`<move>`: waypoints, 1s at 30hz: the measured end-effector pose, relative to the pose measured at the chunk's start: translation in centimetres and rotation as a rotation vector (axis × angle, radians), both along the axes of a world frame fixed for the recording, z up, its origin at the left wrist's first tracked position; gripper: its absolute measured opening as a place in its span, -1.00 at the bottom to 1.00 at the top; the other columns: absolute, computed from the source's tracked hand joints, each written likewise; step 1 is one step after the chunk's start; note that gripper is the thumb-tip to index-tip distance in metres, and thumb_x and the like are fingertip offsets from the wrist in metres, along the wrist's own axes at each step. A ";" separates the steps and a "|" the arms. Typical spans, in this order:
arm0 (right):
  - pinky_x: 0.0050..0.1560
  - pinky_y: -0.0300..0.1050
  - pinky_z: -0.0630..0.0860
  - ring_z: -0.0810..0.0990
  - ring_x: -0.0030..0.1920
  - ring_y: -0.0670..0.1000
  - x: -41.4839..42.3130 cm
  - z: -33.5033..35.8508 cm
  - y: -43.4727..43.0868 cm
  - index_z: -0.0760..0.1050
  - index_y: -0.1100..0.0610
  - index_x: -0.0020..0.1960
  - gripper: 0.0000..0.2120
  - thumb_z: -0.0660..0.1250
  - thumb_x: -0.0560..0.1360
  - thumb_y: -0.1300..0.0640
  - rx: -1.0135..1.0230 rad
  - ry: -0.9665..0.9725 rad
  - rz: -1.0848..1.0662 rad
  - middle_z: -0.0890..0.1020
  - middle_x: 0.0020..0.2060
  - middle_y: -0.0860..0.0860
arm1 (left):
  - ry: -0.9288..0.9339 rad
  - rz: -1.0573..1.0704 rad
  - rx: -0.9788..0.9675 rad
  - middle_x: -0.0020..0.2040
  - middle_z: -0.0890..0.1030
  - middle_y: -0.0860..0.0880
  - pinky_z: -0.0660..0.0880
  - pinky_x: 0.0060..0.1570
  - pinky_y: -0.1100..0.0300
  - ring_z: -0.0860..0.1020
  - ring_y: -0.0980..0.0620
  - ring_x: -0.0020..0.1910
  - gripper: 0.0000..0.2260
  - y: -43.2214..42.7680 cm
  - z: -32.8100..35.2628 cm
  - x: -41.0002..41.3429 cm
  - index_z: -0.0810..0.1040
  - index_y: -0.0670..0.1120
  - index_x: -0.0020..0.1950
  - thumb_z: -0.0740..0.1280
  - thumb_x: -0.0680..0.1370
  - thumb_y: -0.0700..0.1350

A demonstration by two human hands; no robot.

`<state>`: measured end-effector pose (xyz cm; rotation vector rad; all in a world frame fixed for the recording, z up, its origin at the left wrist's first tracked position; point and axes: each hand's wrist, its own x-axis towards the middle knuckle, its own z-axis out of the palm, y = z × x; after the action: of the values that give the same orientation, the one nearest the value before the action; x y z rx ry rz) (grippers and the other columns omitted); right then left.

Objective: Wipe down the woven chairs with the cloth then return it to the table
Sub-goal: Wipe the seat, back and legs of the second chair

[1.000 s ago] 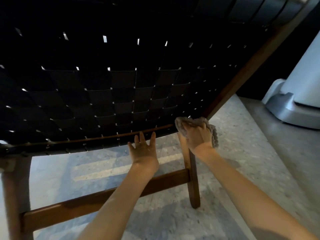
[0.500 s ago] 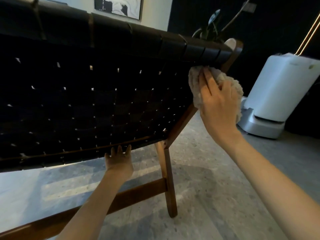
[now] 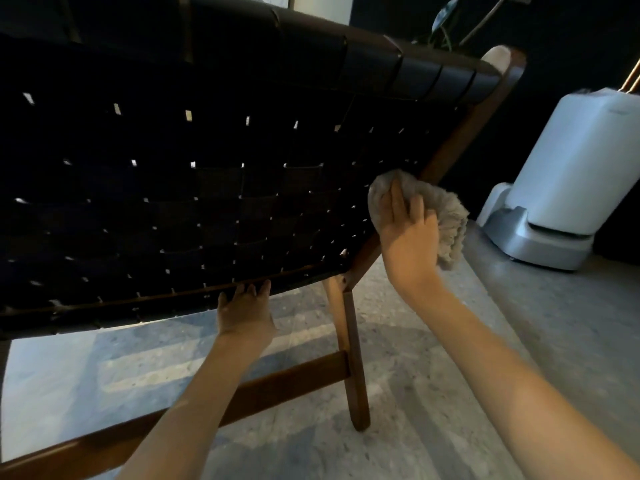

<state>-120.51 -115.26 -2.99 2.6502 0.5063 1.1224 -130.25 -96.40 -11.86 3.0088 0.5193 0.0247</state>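
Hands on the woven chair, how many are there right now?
2. The left hand touches the lower edge of the woven chair; the right hand presses the cloth against the weave near its right side.

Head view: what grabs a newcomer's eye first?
The dark woven chair fills the left and centre, light specks showing through its weave. At its right edge the right hand presses a pale cloth against it; the left hand touches its lower edge. A white appliance stands far right.
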 end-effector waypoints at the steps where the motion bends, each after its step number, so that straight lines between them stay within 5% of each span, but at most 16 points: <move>1: 0.17 0.01 0.34 0.24 0.39 0.18 0.4 -1.7 0.3 -0.12 0.24 0.55 -0.44 0.03 0.63 0.27 -0.035 0.093 -0.003 -0.02 0.55 0.15 | -0.021 -0.010 0.016 0.50 0.22 -0.01 0.00 0.48 -0.01 0.09 -0.03 0.51 -0.48 0.2 0.0 -0.1 -0.02 -0.01 0.56 0.10 0.63 -0.07; 4: 0.27 -0.03 0.31 0.15 0.44 0.18 1.7 -5.9 1.8 -0.27 0.21 0.54 -0.33 0.09 0.62 0.16 -0.069 0.198 -0.050 -0.11 0.55 0.13 | -0.100 -0.031 0.009 0.48 0.28 -0.02 -0.01 0.48 0.08 0.15 -0.02 0.49 -0.51 0.5 -0.2 -0.2 0.04 0.00 0.56 0.09 0.64 -0.10; 10: 0.20 -0.05 0.38 0.16 0.44 0.16 3.0 -13.6 4.1 -0.24 0.11 0.56 -0.35 0.08 0.63 0.16 0.060 0.442 0.012 -0.02 0.56 0.02 | -0.253 -0.052 -0.034 0.42 0.37 0.02 0.20 0.39 0.16 0.31 0.01 0.40 -0.53 1.7 -1.5 -0.2 0.14 0.04 0.53 0.13 0.63 -0.13; 18: 0.45 -0.16 0.11 0.15 0.50 -0.02 4.5 -13.8 4.6 0.17 0.09 0.53 -0.43 0.18 0.54 0.22 0.328 0.471 0.160 0.31 0.47 -0.05 | -0.302 -0.121 -0.011 0.42 0.38 0.04 0.22 0.40 0.13 0.33 0.00 0.40 -0.55 3.5 -2.6 -0.3 0.17 0.08 0.52 0.13 0.63 -0.13; 22: 0.42 -0.12 0.04 0.26 0.44 0.04 2.7 -12.5 5.3 0.34 0.16 0.44 -0.52 0.22 0.52 0.29 0.463 0.586 0.337 0.41 0.40 0.05 | -0.219 -0.211 -0.047 0.54 0.15 0.08 0.10 0.44 0.16 0.09 0.07 0.52 -0.53 5.5 -2.8 -1.5 0.08 0.08 0.54 0.09 0.65 -0.12; 24: 0.37 -0.14 -0.06 0.20 0.44 0.06 0.7 -12.9 6.6 0.26 0.13 0.48 -0.49 0.20 0.54 0.25 0.432 0.618 0.406 0.33 0.45 0.05 | -0.181 -0.236 -0.028 0.56 0.00 0.11 -0.04 0.47 0.19 -0.03 0.11 0.53 -0.52 6.7 -2.9 -2.6 0.02 0.06 0.55 0.07 0.65 -0.12; 30: 0.39 -0.32 -0.17 0.06 0.48 0.03 -4.2 -15.0 12.1 0.07 0.10 0.55 -0.43 0.18 0.60 0.16 0.408 0.723 0.577 0.15 0.53 -0.03 | -0.126 -0.042 0.007 0.55 -0.14 0.11 -0.05 0.45 0.24 -0.11 0.13 0.53 -0.49 8.8 -3.0 -7.3 -0.13 0.05 0.55 0.03 0.67 -0.09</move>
<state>-124.74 -103.12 -18.02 3.3580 1.3624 0.3213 -137.53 -87.56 -14.88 2.9982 0.4439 0.2127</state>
